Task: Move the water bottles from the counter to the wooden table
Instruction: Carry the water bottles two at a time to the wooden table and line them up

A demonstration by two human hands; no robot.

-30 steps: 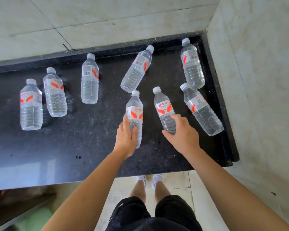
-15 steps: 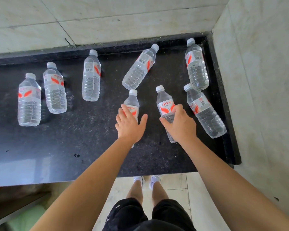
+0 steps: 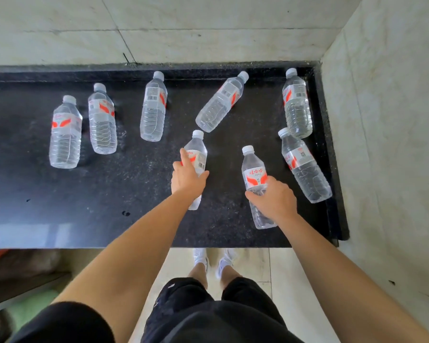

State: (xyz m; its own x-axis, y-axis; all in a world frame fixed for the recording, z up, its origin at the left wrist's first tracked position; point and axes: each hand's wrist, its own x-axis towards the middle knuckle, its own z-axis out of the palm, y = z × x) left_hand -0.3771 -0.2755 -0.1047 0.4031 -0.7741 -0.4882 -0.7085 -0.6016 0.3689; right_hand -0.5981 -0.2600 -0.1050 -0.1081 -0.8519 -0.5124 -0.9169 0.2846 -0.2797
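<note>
Water bottles: eight, all lay on the black bench (image 3: 60, 194); none moved yet, wooden table out of view.
Look: clear plastic, white caps, red-orange labels, full.
Left hand (image 3: 187, 179): curled over the middle bottle (image 3: 196, 154), thumb spread, grip looked half closed.
Right hand (image 3: 274, 200): wrapped round the labelled bottle (image 3: 254, 174), fingers closed below the label.
Left to do: lifting, carrying, everything really.

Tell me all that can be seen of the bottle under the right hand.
The bottle is clear ribbed plastic, with a white cap and a white label bearing red wing shapes and red characters. It looks filled with water. It stands on the black counter, cap on top. The right hand wraps its middle just below the label, thumb on one side, fingers on the other. No other bottle touches it.
</note>
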